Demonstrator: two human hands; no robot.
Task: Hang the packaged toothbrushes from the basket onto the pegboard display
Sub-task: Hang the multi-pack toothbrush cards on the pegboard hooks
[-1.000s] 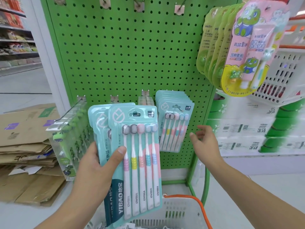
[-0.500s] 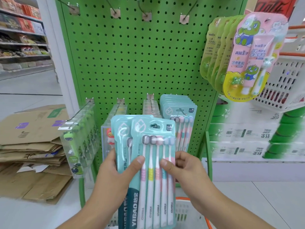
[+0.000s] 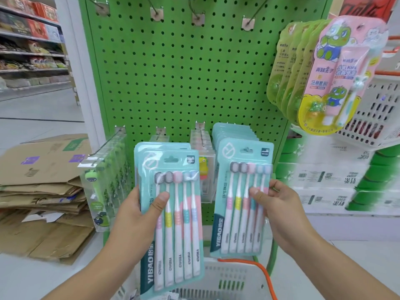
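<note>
Right hand (image 3: pixel 278 210): pinches one pack of toothbrushes (image 3: pixel 242 198) by its lower right side, thumb across the handles, held up in front of the packs already hanging low on the green pegboard (image 3: pixel 173 72).
Left hand (image 3: pixel 138 213): grips a small stack of packs (image 3: pixel 173 213), thumb on the front, fingers behind.
Basket (image 3: pixel 227 278): white, orange handle, just below both hands on the floor.
Hanging slot: the cut-out at the top of the right pack looks level with the tip of the lower right hook, or already on it; I cannot tell which.
Doing it well: keep the pack upright and square to the board, centre the slot on the hook tip, push straight back until it sits against the others, then let go.
Risk: a tilted pack could snag or knock its neighbours.
</note>
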